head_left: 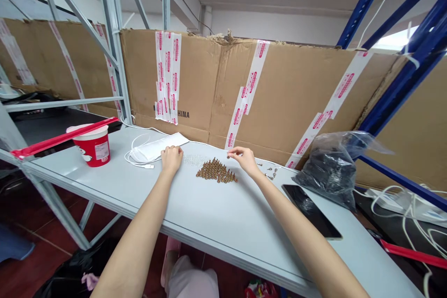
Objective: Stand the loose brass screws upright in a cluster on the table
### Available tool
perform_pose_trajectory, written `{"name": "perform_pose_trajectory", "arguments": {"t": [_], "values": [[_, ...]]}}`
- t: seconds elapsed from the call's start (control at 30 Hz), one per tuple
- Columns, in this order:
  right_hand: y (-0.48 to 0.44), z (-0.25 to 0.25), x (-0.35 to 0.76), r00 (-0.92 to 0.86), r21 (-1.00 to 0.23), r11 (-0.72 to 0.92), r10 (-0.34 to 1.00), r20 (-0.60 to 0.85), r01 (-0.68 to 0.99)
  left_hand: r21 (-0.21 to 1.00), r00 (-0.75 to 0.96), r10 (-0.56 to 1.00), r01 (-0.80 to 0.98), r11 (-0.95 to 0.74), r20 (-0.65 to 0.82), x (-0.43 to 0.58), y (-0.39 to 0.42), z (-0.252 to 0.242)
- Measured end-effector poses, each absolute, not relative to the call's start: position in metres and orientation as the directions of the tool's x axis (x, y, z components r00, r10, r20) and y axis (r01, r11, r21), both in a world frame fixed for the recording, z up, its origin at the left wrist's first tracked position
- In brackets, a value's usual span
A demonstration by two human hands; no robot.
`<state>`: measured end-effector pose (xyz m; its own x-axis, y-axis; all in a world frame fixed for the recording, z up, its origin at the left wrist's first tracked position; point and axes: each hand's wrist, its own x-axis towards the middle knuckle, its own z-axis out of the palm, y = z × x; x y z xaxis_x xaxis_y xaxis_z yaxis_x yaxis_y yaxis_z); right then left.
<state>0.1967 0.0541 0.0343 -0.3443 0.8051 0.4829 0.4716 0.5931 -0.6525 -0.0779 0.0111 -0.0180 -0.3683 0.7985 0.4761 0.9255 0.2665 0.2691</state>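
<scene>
My right hand point(243, 159) is above the table just right of a cluster of small brass-brown pointed pieces point(216, 172) standing close together. Thumb and fingertips pinch one small dark brownish piece point(228, 157), too small to name exactly. My left hand point(172, 157) rests on the table with its fingers curled; what they hold, if anything, is hidden. Just right of it lies a scatter of small clear pieces point(194, 160). Several loose little metal-looking pieces point(270, 172) lie to the right of my right hand.
A white pouch point(176, 139) and white cable point(139, 164) lie behind my left hand. A red tub point(94, 146) stands at the left. On the right are a black tablet point(310, 209) and a plastic bag of dark contents point(328, 172). Taped cardboard point(202, 93) walls the back.
</scene>
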Motion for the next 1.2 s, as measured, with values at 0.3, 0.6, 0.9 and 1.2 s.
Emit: {"name": "perform_pose_trajectory", "arguments": {"t": [0.3,0.6,0.9,1.2], "values": [[0.085,0.030,0.138,-0.515,-0.320,0.637,0.763,0.391,0.701,0.269,-0.374,0.805,0.923,0.274,0.460,-0.078,0.012,-0.018],[0.092,0.022,0.126,-0.618,-0.067,0.654,0.739,0.269,0.753,0.274,-0.380,0.826,0.919,0.284,0.417,-0.079,0.015,-0.019],[0.083,0.030,0.124,-0.611,-0.005,0.619,0.778,0.148,0.786,0.273,-0.383,0.845,0.916,0.295,0.372,-0.077,0.014,-0.016],[0.084,0.033,0.119,-0.664,0.020,0.667,0.738,0.121,0.745,0.279,-0.371,0.846,0.919,0.278,0.382,-0.078,0.014,-0.018]]}}
